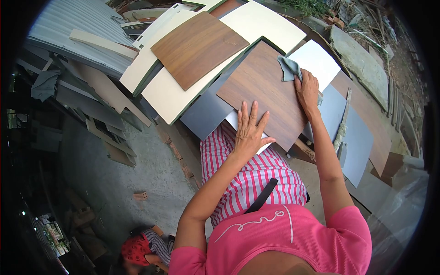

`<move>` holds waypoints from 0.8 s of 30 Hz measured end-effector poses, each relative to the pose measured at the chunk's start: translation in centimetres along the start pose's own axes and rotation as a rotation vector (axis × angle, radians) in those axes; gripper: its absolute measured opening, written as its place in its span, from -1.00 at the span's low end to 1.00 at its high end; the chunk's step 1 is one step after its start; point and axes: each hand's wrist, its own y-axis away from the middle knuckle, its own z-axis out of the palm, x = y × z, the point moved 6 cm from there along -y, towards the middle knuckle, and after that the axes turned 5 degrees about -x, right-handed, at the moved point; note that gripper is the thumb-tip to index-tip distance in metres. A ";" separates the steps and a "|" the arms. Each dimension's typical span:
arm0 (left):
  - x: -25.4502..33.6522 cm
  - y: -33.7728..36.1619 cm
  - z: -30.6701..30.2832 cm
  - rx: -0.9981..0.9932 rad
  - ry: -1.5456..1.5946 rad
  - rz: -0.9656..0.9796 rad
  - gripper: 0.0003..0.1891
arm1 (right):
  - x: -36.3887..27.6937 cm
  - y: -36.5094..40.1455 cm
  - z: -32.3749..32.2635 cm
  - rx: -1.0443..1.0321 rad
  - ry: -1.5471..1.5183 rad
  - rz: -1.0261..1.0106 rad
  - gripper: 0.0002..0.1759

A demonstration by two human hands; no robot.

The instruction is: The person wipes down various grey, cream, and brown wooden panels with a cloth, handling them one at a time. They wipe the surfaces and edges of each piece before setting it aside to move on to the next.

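Note:
A brown wood-grain board [263, 89] lies tilted across my lap and over other panels. My left hand [250, 130] rests on its near left edge, fingers spread, holding nothing. At the board's right edge my right hand [308, 91] is closed on a grey-blue cloth [288, 68], which touches the board's upper right corner. Part of the cloth is hidden under my fingers. Beneath the board show a dark grey panel [207, 113] and a white sheet [233, 120].
Another wood-grain board [197, 48] lies on cream panels [176, 94] ahead. Right of me, a long thin blade with a wrapped handle [341, 133] lies on a blue-grey panel [360, 146]. Offcuts [103, 98] lean at left. Behind on the floor is another person [142, 247], near a brick [140, 196].

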 end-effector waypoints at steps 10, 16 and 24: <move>-0.1 -0.6 0.0 0.031 0.011 0.014 -0.12 | -0.3 -0.4 -0.6 0.040 -0.001 -0.061 -0.57; -0.3 -0.4 -0.3 0.033 0.052 -0.013 -0.12 | -7.7 3.6 -1.3 -0.058 -0.311 -0.181 -0.43; 0.1 -0.4 -0.9 0.065 0.064 -0.003 -0.15 | -10.6 0.6 -4.6 -0.078 -1.808 0.100 -0.85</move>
